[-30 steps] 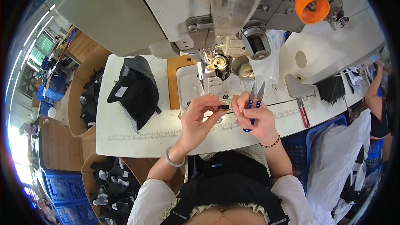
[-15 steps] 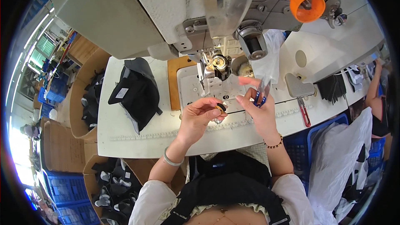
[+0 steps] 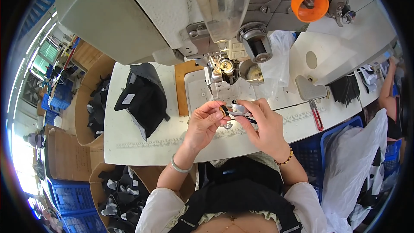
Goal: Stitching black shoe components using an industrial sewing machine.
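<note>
My left hand (image 3: 202, 125) pinches a small bobbin (image 3: 224, 110) with black thread and a yellowish rim between thumb and fingertips. In my right hand (image 3: 268, 130) is a pair of small thread snips (image 3: 238, 114), their blades pointing left and reaching the bobbin. Whether the blades touch the thread I cannot tell. Both hands are just above the front of the white sewing table (image 3: 189, 153). Beyond them is the needle area of a sewing machine (image 3: 226, 67). A folded black and grey fabric piece (image 3: 146, 99) with a white label lies left of my hands.
The machine head (image 3: 108, 17), with an orange cup (image 3: 308, 4), overhangs the table. A red-handled tool (image 3: 316, 116) and black strips (image 3: 345, 90) lie at right. Cardboard boxes (image 3: 69, 146) stand at left; a blue crate (image 3: 310, 159) and plastic sheeting (image 3: 353, 155) at lower right.
My right hand has moved left toward the bobbin, and the snips have turned from pointing up and away to pointing left at it. My left hand still holds the bobbin.
</note>
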`<state>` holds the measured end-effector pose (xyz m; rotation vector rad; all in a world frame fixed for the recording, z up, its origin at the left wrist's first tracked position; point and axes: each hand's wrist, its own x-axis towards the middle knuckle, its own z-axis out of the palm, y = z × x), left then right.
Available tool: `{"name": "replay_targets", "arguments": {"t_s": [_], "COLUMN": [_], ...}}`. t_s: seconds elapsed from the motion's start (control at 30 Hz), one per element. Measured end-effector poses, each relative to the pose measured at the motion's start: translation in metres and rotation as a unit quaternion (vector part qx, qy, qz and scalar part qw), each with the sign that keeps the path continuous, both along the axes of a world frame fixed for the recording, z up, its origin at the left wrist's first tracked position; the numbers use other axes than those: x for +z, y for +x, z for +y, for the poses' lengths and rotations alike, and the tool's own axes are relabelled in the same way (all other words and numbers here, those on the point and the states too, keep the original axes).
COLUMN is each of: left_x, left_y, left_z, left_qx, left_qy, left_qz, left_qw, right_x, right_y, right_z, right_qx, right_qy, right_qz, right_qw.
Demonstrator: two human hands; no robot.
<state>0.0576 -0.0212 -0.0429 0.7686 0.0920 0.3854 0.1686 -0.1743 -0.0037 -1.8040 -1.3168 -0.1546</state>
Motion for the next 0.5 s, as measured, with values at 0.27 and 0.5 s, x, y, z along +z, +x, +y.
{"name": "replay_targets", "arguments": {"t_s": [0.27, 0.5], "left_x": [0.011, 0.027], "left_y": [-0.003, -0.005], "left_z": [-0.007, -0.014], "left_qx": [-0.027, 0.083], "left_qy": [0.025, 0.183], "left_qz": [0.000, 0.076], "left_qw": [0.999, 0.977], "right_x": [-0.023, -0.040], "right_y": [-0.001, 0.003], "right_z": [0.009, 0.015], "right_qx": [0.227, 0.073], "right_qy": [0.112, 0.170], "right_qz": [0.593, 0.167], "right_qw": [0.765, 0.968]}}
